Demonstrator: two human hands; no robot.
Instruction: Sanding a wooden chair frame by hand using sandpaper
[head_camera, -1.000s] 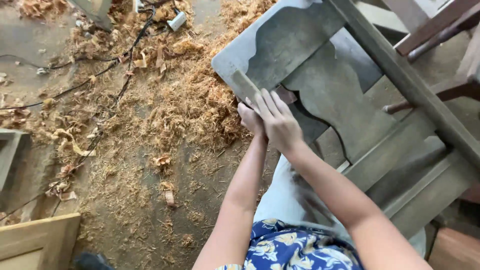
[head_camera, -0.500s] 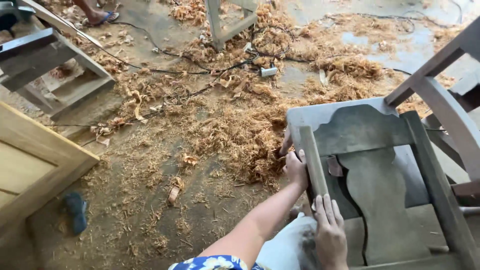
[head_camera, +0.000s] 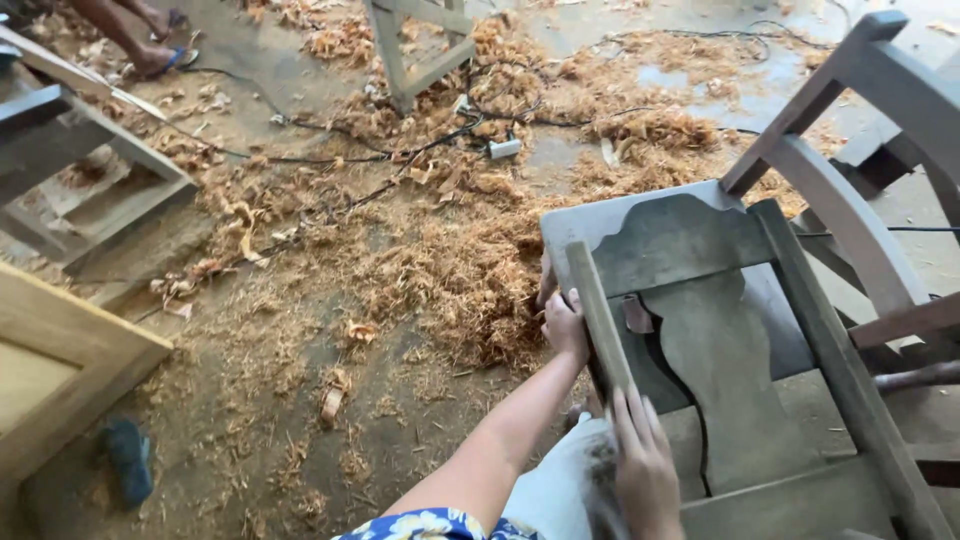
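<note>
Grey wooden chair (head_camera: 700, 330) is lying tipped over the shavings (head_camera: 450, 270) while your left hand (head_camera: 566, 325) is curling round its left upright and your right hand (head_camera: 645, 470) is pressing flat lower down, so be keeping both grips firm and strokes along the grain.

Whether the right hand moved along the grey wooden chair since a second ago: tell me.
Yes. The right hand slid down the grey wooden chair along its side post, away from its top rail.

The chair frame (head_camera: 740, 330) lies right of the wood shavings (head_camera: 450, 270). A wooden panel (head_camera: 50, 370) sits far left, a cable (head_camera: 400, 150) behind the shavings
</note>
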